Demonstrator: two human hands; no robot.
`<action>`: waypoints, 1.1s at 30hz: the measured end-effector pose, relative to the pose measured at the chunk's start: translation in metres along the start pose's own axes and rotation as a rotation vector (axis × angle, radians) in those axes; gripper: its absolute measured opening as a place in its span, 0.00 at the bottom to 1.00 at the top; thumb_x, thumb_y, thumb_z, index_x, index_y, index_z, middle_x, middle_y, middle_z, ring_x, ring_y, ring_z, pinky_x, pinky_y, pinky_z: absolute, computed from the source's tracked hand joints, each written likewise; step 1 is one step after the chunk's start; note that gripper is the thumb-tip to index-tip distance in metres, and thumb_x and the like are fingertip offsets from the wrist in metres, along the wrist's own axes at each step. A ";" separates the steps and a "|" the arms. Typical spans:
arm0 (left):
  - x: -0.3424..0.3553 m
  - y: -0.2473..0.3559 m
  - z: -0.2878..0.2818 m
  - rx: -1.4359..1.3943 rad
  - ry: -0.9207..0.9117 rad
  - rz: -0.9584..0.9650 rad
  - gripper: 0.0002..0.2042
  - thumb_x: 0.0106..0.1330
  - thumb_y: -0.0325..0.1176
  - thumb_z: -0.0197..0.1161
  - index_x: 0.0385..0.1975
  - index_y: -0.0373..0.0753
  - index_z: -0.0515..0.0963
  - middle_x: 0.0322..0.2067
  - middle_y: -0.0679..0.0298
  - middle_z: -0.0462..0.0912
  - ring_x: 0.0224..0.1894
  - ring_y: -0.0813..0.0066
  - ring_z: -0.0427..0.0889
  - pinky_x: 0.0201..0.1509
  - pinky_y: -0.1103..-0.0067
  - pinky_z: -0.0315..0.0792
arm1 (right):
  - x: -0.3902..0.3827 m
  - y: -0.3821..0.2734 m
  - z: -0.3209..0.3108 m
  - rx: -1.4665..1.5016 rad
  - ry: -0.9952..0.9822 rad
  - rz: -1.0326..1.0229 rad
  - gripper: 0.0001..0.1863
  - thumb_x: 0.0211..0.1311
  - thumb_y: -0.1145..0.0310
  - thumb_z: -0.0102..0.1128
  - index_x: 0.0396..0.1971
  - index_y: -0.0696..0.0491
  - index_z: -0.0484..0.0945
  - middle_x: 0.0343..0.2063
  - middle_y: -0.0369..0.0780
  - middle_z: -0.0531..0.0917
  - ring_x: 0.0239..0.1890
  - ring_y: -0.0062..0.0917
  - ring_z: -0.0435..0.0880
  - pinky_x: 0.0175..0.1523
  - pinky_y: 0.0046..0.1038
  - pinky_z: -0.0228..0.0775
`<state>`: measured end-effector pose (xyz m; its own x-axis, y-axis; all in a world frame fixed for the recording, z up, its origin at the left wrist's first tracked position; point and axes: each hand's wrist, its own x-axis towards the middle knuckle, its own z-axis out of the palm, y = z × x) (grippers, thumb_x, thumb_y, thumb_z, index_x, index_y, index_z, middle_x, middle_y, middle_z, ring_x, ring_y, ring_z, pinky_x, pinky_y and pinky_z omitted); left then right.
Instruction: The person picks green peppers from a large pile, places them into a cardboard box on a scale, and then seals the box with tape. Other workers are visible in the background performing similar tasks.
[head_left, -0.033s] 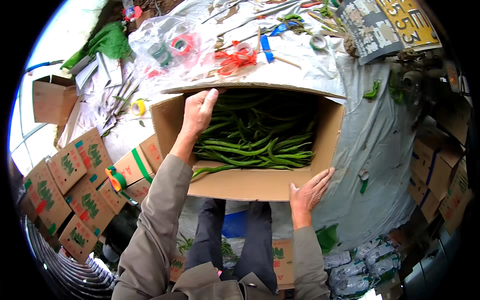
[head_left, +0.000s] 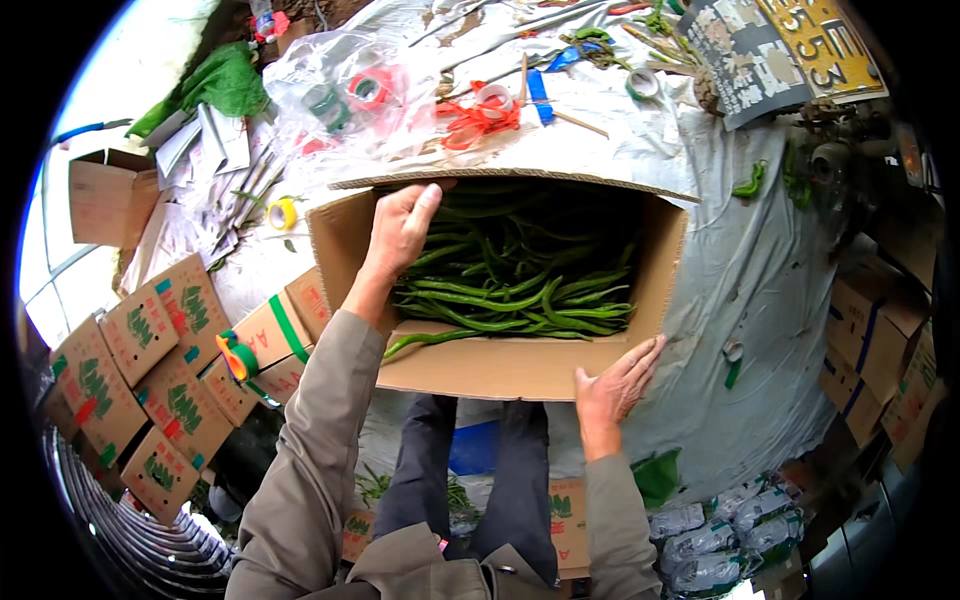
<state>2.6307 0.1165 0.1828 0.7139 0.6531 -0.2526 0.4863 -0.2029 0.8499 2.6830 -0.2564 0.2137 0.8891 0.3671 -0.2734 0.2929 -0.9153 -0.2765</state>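
Note:
An open cardboard box (head_left: 480, 380) full of long green chili peppers (head_left: 520, 265) is in front of me. At the far left of the box, my left hand (head_left: 402, 232) is closed over the edge of the far flap, thumb on top. My right hand (head_left: 617, 388) holds the near right corner, its thumb at the near flap's edge and its fingers fairly straight along the side. The peppers lie roughly lengthwise, and one sticks out over the near flap at the left. The far part of the heap is in shadow.
Printed cardboard boxes (head_left: 140, 340) are stacked at the left, with an orange-and-green tape dispenser (head_left: 237, 357) beside them. Beyond my box, tape rolls, red ribbon (head_left: 478, 125) and plastic bags lie on white sheeting. More boxes (head_left: 860, 320) stand at the right, and wrapped clear packs (head_left: 725, 535) lie at the lower right.
The whole view has shifted very slightly. Both hands keep their places on the box, and the peppers lie as before.

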 end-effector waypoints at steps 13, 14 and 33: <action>-0.130 -0.096 -0.013 1.197 -0.716 0.656 0.26 0.70 0.36 0.47 0.68 0.36 0.66 0.74 0.55 0.58 0.76 0.59 0.55 0.78 0.60 0.49 | 0.031 -0.019 0.042 0.050 -0.516 -0.198 0.65 0.41 0.56 0.81 0.75 0.62 0.46 0.76 0.53 0.47 0.78 0.46 0.48 0.77 0.36 0.53; -0.126 -0.103 -0.013 1.246 -0.734 0.742 0.28 0.70 0.38 0.48 0.69 0.37 0.65 0.74 0.55 0.57 0.76 0.59 0.55 0.79 0.60 0.48 | 0.031 -0.016 0.039 0.011 -0.520 -0.225 0.63 0.43 0.57 0.81 0.74 0.62 0.48 0.76 0.52 0.48 0.78 0.45 0.49 0.76 0.36 0.54; -0.088 -0.057 -0.085 0.134 0.173 0.213 0.43 0.70 0.51 0.57 0.75 0.28 0.45 0.75 0.44 0.49 0.75 0.48 0.54 0.77 0.62 0.49 | 0.033 -0.002 0.058 0.247 -0.440 -0.184 0.58 0.51 0.51 0.75 0.74 0.62 0.50 0.73 0.56 0.58 0.75 0.48 0.55 0.76 0.39 0.54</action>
<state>2.4973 0.1321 0.1961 0.7163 0.6976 0.0169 0.4054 -0.4357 0.8036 2.6909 -0.2333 0.1514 0.5844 0.6007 -0.5455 0.2912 -0.7827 -0.5500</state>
